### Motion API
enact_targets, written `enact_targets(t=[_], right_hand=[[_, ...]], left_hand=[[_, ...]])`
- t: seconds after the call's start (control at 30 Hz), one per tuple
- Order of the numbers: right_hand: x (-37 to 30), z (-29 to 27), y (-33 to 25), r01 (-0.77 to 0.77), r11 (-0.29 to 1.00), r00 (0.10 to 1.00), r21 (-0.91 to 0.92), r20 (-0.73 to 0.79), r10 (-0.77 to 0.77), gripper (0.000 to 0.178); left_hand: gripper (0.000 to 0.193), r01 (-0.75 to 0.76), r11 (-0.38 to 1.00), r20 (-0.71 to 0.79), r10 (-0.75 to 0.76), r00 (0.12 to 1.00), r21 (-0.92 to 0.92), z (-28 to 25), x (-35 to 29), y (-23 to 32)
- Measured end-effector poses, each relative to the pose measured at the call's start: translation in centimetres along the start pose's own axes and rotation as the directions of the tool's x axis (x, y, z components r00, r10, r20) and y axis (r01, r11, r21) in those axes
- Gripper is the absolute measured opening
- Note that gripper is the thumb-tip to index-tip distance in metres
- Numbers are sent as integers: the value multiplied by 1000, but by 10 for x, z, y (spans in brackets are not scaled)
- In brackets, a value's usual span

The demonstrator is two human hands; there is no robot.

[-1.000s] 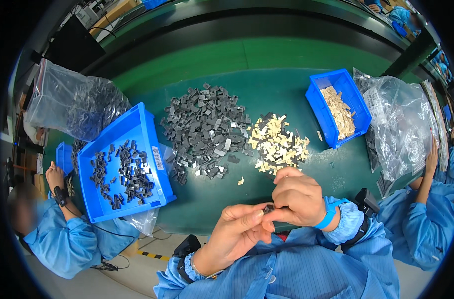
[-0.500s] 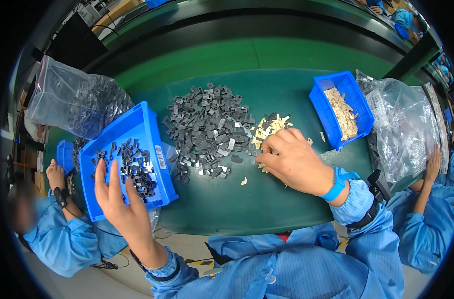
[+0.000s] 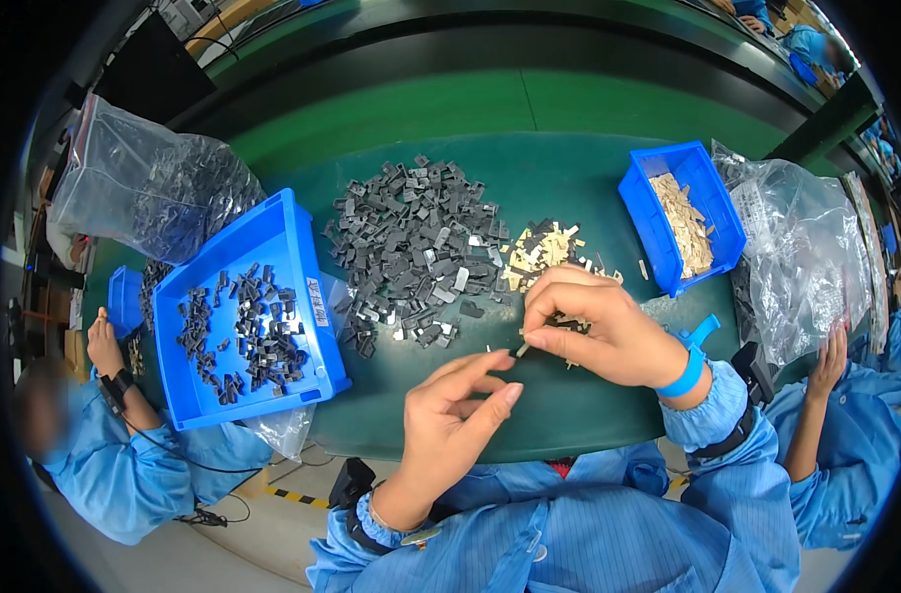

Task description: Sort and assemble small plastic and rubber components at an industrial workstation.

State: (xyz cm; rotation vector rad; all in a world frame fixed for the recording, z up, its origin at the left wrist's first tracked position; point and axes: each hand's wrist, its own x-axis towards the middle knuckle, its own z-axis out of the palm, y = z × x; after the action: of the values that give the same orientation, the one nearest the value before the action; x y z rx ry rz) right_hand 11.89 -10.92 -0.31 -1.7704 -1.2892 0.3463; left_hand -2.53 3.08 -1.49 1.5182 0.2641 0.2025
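My right hand (image 3: 608, 331) pinches a small pale flat piece (image 3: 522, 349) between thumb and index finger, above the front part of the table. Close to it on the left is my left hand (image 3: 455, 420), palm turned inward, thumb and fingers apart, its fingertips almost at the pinched piece. No part shows plainly in that hand. A heap of small dark grey angled parts (image 3: 411, 247) lies ahead of my hands. Beside it, just past my right fingers, is a smaller pile of pale yellow flat pieces (image 3: 541, 252), partly hidden by that hand.
On the left stands a large blue bin (image 3: 241, 259) with dark parts, before a clear bag (image 3: 164, 188) of more. A smaller blue bin (image 3: 658, 222) of pale pieces stands right, beside another plastic bag (image 3: 801, 252). Co-workers in blue sit on either side; one person's hand (image 3: 828, 364) is near the right bag.
My left hand has moved right, from over the large blue bin to beside my right hand. My right hand has drawn back slightly from the pale pile with a piece in its fingers.
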Motion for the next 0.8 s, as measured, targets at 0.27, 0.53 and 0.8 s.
enact_targets(t=[0.27, 0.53, 0.8], right_hand=[[-14, 10, -23, -49, 965, 989, 259, -123, 84, 11], [-17, 9, -26, 150, 984, 966, -92, -196, -166, 16], [-19, 7, -30, 92, 995, 990, -37, -102, -96, 8]], left_hand=[[15, 37, 969, 46, -27, 999, -245, 15, 0, 6], [12, -152, 988, 47, 152, 987, 11, 11, -3, 10], [9, -416, 819, 95, 413, 906, 395, 8, -2, 11]])
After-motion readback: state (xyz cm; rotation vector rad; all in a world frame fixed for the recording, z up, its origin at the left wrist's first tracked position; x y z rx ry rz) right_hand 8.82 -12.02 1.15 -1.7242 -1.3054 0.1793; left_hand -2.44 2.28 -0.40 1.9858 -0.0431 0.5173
